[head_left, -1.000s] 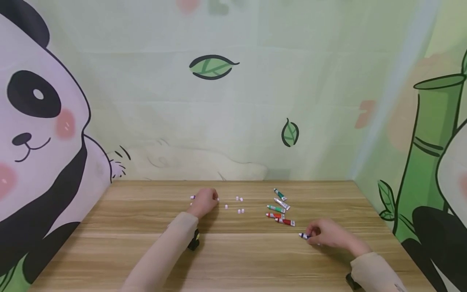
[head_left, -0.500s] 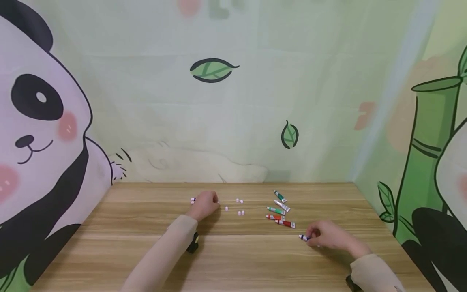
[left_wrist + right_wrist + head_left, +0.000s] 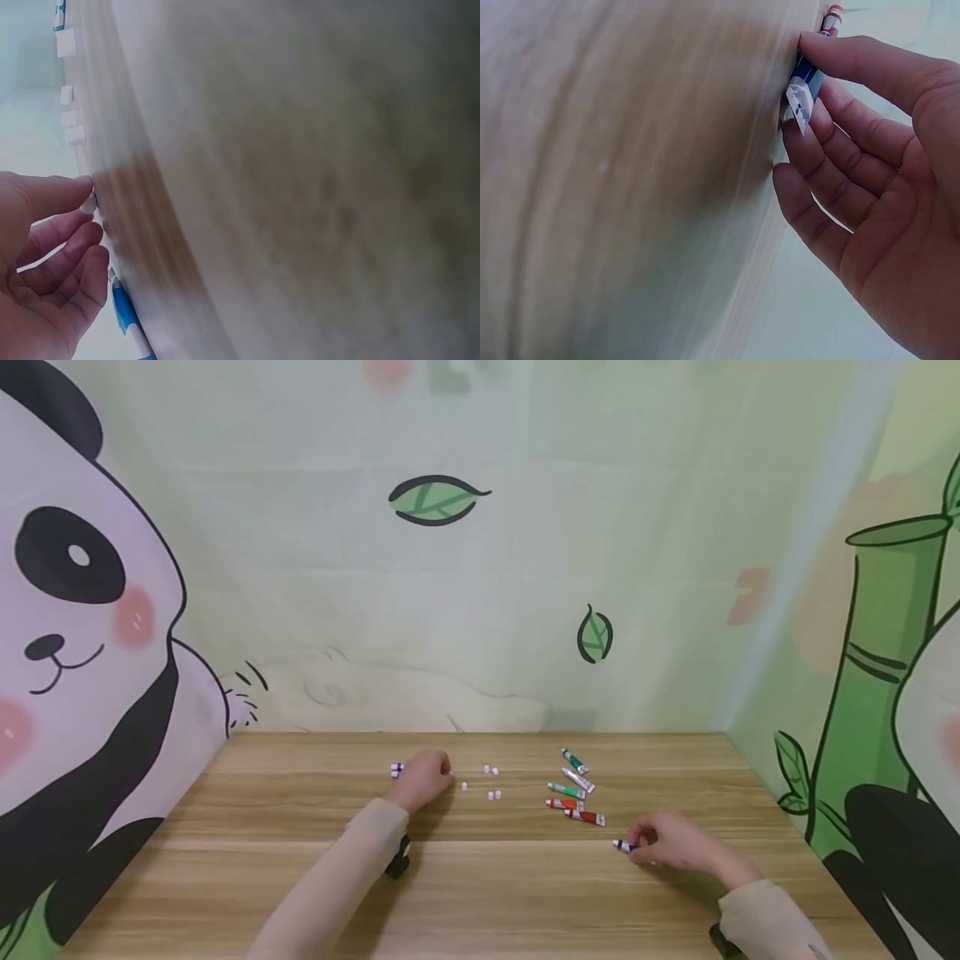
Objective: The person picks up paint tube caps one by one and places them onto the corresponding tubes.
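In the head view my left hand is low over the table at centre left. Its thumb and index fingertip pinch a small white cap, while the other fingers curl loosely. Two tube ends with purple-blue bands poke out on that hand's left, the rest hidden behind it. A blue-and-white tube lies below the fingers in the left wrist view. At the right, my right hand pinches a dark blue paint tube between thumb and fingers, close to the tabletop. Its capped end points left.
Several small white caps are scattered between the hands. Right of them lie paint tubes: dark green, silver-white, light green, orange and red. A printed cloth backdrop rises behind the wooden table.
My left hand has shifted slightly to the right, and the two tube ends beside it show closer together. My right hand keeps its place on the blue tube.
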Motion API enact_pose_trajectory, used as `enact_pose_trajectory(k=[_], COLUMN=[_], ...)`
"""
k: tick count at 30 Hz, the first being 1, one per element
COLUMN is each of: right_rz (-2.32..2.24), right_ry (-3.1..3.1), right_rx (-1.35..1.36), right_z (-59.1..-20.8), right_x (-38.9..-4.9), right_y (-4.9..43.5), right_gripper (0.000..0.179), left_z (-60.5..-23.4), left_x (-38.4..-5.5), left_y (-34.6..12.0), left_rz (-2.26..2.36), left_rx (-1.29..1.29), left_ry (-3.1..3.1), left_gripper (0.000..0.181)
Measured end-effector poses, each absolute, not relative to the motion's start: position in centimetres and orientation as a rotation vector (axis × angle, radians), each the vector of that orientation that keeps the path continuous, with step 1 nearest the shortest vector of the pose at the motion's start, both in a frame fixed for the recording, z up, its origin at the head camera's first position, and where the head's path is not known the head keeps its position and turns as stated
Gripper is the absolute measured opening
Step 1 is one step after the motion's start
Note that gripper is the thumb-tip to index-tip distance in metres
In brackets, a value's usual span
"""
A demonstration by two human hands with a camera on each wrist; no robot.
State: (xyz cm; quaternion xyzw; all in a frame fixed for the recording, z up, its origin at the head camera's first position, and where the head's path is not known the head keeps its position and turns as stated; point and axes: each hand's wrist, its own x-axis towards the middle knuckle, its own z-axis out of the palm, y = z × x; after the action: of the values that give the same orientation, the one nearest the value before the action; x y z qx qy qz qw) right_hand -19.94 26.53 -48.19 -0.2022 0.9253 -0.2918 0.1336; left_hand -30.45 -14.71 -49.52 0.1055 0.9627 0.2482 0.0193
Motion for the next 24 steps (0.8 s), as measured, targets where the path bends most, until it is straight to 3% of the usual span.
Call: enact_pose_trajectory(k=[15,24], right_rz=[-0.841,-0.848], right_ry=[2.681,2.669], right_rx=[-0.566,-0.568], right_z=[-47.8,-47.7], right_x=[-19.9,-19.7], right_y=[26.3,26.3], right_gripper=[0.012,0.013], left_z=[-49.0,-46.8], left_x=[-30.6,-30.0], left_y=[-15.1,-16.4], left_rz=[0.879,1.095], left_rx=[0.318,0.475], left_ry=[2.976,3.039], left_gripper=[0.011,0.016])
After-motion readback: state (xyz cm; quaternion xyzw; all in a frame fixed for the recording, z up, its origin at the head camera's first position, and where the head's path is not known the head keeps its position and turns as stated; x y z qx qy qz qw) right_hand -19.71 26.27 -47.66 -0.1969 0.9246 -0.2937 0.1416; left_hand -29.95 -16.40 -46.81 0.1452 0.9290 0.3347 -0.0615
